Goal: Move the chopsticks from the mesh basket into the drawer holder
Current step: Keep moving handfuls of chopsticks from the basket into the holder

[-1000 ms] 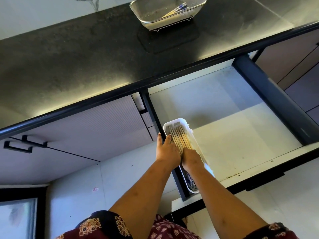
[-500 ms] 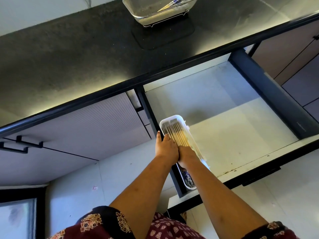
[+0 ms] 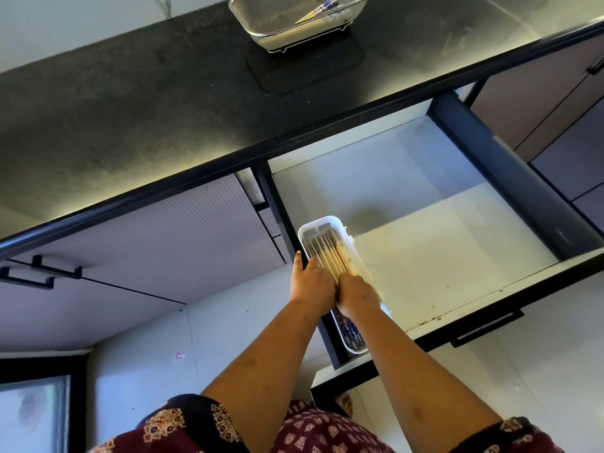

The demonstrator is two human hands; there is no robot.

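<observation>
Chopsticks point(image 3: 330, 259) lie side by side in a white holder point(image 3: 327, 222) that sits along the left wall of the open drawer point(image 3: 425, 256), their pale wooden shafts pointing toward the back and their blue patterned ends visible at the near end of the holder, below the wrists. Both hands press down on the bundle near its middle. The left hand point(image 3: 310, 286) lies on the holder's left edge with its thumb stretched out along the drawer's dark side rail and its fingers curled over the sticks. The right hand point(image 3: 358, 294) sits just beside it, touching it, knuckles up, fingers bent down onto the sticks; whether either grip is closed around any stick or only resting on top cannot be told.

Further back, on the dark surface point(image 3: 130, 109), a mesh basket point(image 3: 277, 31) stands on a black mat point(image 3: 307, 65). A few more chopsticks point(image 3: 318, 9) with blue ends rest slanted inside it, near its right side. The remaining drawer floor is pale, half in shadow. Patterned maroon sleeves point(image 3: 183, 426) show at the bottom edge.
</observation>
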